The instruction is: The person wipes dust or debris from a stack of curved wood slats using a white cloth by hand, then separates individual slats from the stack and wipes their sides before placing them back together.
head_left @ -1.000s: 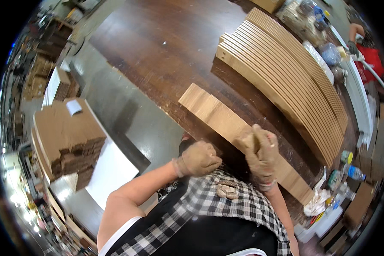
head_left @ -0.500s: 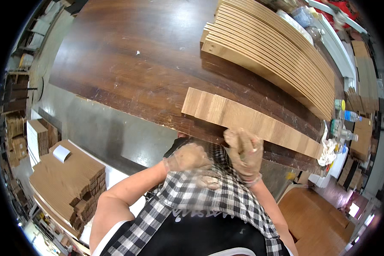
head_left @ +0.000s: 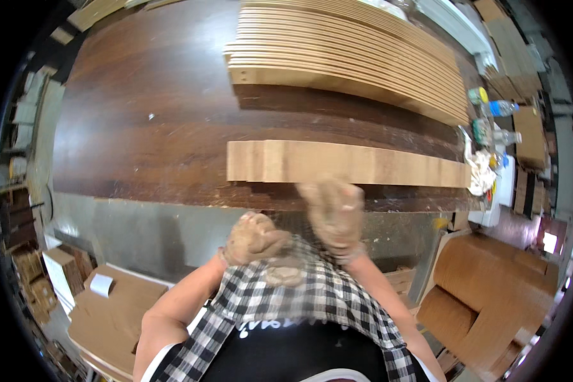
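Both my hands wear pale, stained work gloves. My left hand, its fingers curled in, is in front of the checked apron, just off the table's near edge. Whether anything sits inside that curl is hidden. Motion smears my right hand, which overlaps the near side of a row of light wooden pieces; its fingers cannot be read, nor whether it touches the wood. The pieces lie side by side on the dark brown table, forming one long strip with a stepped left end.
Behind the strip lies a stack of long, light wooden boards. At the table's right end are a white cloth, a plastic bottle and a yellow-lidded jar. Cardboard is at lower left, brown panels at lower right.
The view has turned, so the table and strip now lie nearly level across it. My right hand stays by the strip, farther along toward its left end; my left hand stays curled.
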The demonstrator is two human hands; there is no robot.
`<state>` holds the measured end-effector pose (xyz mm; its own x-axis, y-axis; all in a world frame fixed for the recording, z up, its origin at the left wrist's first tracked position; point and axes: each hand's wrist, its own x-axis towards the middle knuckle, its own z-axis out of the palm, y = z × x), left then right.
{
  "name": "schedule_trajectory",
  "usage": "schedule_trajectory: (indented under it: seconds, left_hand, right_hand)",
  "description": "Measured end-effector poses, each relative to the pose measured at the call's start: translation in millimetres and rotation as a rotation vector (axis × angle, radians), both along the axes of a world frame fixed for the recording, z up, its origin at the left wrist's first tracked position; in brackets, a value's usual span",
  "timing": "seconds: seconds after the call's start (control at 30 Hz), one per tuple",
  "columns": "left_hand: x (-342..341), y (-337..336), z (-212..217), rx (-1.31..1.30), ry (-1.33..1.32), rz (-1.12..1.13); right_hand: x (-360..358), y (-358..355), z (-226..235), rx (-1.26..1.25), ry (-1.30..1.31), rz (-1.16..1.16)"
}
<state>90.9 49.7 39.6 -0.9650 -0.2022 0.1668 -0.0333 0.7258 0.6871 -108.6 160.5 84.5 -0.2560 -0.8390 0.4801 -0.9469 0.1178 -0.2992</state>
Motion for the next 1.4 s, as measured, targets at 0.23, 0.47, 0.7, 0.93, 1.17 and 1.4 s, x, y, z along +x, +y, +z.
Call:
schedule_trajectory:
  seconds: [0.23, 0.47, 0.7, 0.93, 1.17, 1.4]
  left_hand:
    - [-28, -14, 17, -0.114, 0.201, 0.099]
    - [-86, 4, 24, -0.202, 0.221, -0.008]
    - [-109, 17, 16, -0.324, 0.090, 0.046]
    - [-104, 20, -4, -0.492, 0.064, 0.046]
    - [-108, 23, -9, -0.624, 0.087, 0.065]
    - [-115, 27, 1, -0.658, 0.063, 0.069]
  right_hand:
    - [-70, 65, -6, -0.065, -0.062, -0.393]
    - [-60, 66, -12, -0.034, -0.170, -0.335]
    - [-201, 183, -3, 0.005, -0.127, -0.852]
    - [-189, 171, -26, -0.148, -0.085, -0.530]
    - [-331, 282, -24, -0.093, -0.113, -1.075]
    - [-345, 290, -33, -0.196, -0.115, -1.065]
